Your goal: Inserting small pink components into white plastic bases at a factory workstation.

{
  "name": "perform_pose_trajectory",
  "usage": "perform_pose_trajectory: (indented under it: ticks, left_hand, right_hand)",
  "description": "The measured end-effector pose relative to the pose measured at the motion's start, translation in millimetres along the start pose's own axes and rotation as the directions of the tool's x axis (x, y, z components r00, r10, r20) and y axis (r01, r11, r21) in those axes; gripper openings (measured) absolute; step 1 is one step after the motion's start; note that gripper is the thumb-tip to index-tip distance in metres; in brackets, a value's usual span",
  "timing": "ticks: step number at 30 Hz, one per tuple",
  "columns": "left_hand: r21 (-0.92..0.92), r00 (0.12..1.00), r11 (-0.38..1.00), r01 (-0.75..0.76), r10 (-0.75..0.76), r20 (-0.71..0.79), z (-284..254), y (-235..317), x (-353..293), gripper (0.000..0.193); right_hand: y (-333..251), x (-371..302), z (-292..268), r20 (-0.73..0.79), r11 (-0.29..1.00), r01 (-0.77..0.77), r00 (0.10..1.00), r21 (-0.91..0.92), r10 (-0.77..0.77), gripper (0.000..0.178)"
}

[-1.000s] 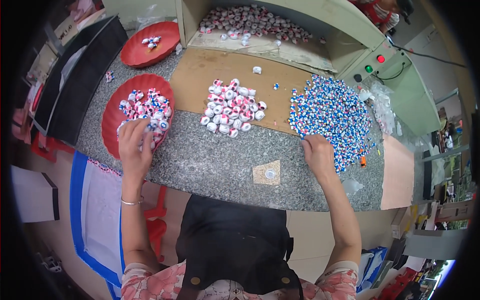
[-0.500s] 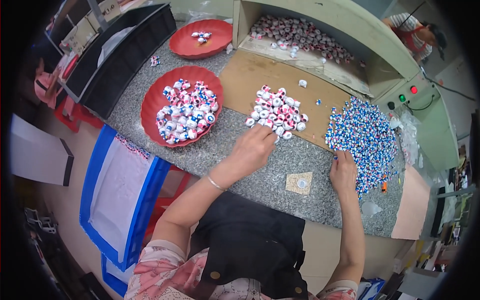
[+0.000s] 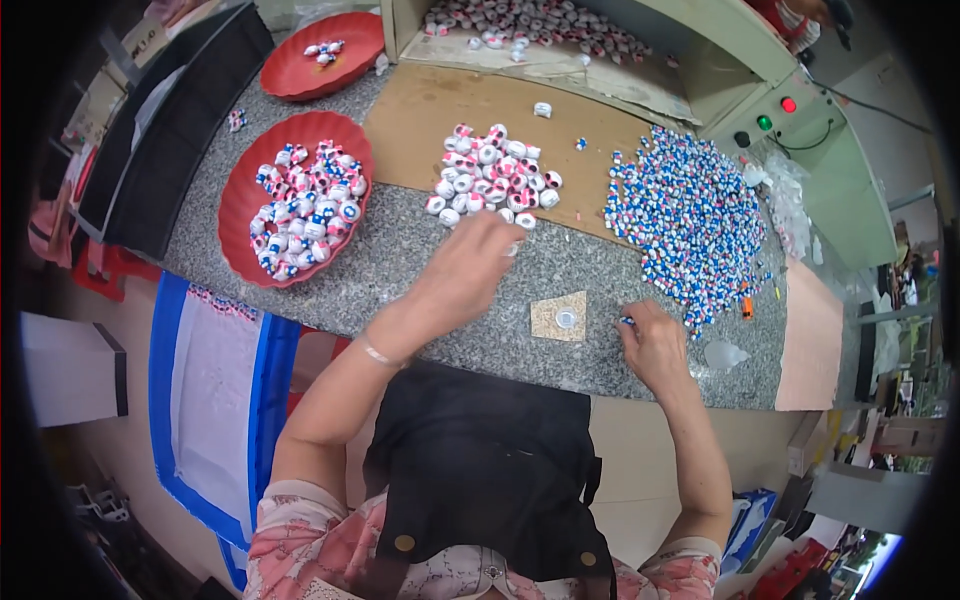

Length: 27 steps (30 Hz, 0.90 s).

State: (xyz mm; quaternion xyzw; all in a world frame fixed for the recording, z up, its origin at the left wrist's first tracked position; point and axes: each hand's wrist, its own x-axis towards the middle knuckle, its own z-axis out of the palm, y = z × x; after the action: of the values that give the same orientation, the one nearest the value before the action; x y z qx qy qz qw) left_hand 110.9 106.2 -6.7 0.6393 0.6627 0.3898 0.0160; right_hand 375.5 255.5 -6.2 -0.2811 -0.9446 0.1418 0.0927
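My left hand point(image 3: 465, 272) is closed at the near edge of a heap of round white-and-pink pieces point(image 3: 495, 175). A bit of a white piece point(image 3: 513, 248) shows at its fingertips. Over the grey stone tabletop, my right hand point(image 3: 657, 345) pinches a small blue piece point(image 3: 627, 321). It is left of and nearer me than a wide heap of tiny blue, white and pink pieces point(image 3: 690, 215). Between the hands lies a small tan block point(image 3: 545, 318) with a round, pale centre. A red scalloped bowl point(image 3: 232, 225) at the left holds several white pieces with blue and pink parts.
Behind the bowl is a second red bowl point(image 3: 285, 80), beside a long black bin point(image 3: 130, 165). A shelf box point(image 3: 650, 95) with more white pieces stands at the back. At the right lie a clear plastic bag point(image 3: 790, 205) and a pink sheet point(image 3: 808, 345). A blue-rimmed tray point(image 3: 265, 400) sits lower left.
The view has shifted, so the table's things sit further left and higher. My right hand has left the blue heap's edge with a small piece; my left hand has drawn slightly back from the white-and-pink heap.
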Motion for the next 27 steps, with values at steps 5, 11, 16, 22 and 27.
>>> perform_pose_trajectory:
  ticks: [5,11,16,22,27]
  left_hand:
    - [-0.888,0.788,0.021,0.459,-0.472,0.396,-13,8,-59,0.015]
    - [-0.941,0.884,0.178,0.287,-0.427,0.189,25,14,-101,0.024]
    - [-0.872,0.794,0.115,0.475,-0.483,0.369,-2,40,-80,0.026]
    - [-0.931,0.888,0.162,0.326,-0.390,0.243,9,33,-78,0.035]
    - [-0.857,0.815,0.227,0.462,-0.490,0.310,27,36,-69,0.034]
  right_hand:
    - [-24,-4,-15,0.011,0.963,-0.079,0.997,0.257,0.079,0.012]
    - [-58,14,-5,-0.026,0.963,0.174,0.985,0.204,-0.172,0.011]
    - [-60,31,2,0.063,0.946,0.325,0.944,-0.005,-0.324,0.009]
    - [-57,28,4,0.071,0.934,0.357,0.931,0.027,-0.358,0.009]
    - [-54,20,9,-0.090,0.954,0.244,0.969,0.176,-0.231,0.013]
